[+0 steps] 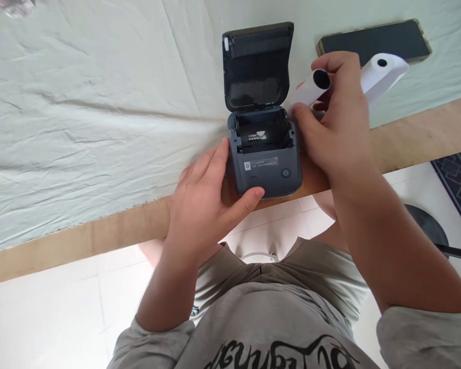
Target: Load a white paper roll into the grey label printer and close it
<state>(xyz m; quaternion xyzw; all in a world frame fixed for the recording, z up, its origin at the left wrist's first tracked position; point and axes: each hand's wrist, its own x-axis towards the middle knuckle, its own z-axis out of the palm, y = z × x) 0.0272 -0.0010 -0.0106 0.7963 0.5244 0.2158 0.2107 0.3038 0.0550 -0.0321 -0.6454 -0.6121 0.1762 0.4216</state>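
A dark grey portable label printer (pixel 267 177) sits near the table edge with its lid (pixel 255 66) raised. Its paper compartment (pixel 253 136) shows no roll inside. My left hand (pixel 203 200) grips the printer's near left corner, fingers along the side and thumb at the front edge. Just right of the compartment, my right hand (pixel 341 118) pinches a small white paper roll (pixel 307 93) with a dark hollow core, between thumb and fingers. Behind that hand stands a second white paper roll (pixel 384 79), with some paper hanging loose; its lower part is hidden.
A smartphone (pixel 380 43) in a clear case lies face up at the back right. Pale green cloth (pixel 100 102) covers the table, leaving a bare wooden edge (pixel 119 230). At the top left corner is a partly cut-off transparent item (pixel 17 6).
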